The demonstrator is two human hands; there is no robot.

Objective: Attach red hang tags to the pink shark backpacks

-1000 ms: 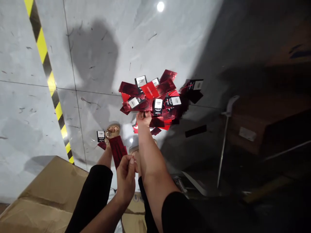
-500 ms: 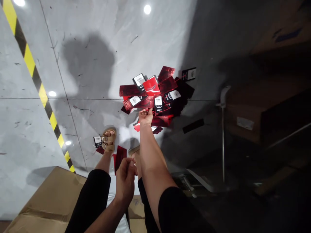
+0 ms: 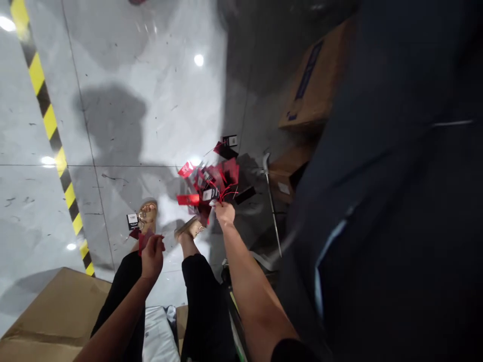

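Note:
My right hand is closed on a bunch of red and black hang tags, gripping near their thin red strings. The tags fan out beyond the fingers, smeared by motion; some have white barcode labels. How many are held and how many lie on the floor, I cannot tell. Lower left, my left hand has its fingers pinched together, with a blurred red tag at the fingertips. A black tag with a white label lies on the floor beside my left sandal.
Black-and-yellow tape crosses the grey floor at left. A cardboard box stands lower left, near a white plastic package. More boxes and a metal pole are at right, partly behind a large dark blue fabric-like shape.
My right hand has gathered tags from the pile, and the bunch has shifted and spread. My left hand has moved left. The view has turned, and the dark blue shape has entered from the right.

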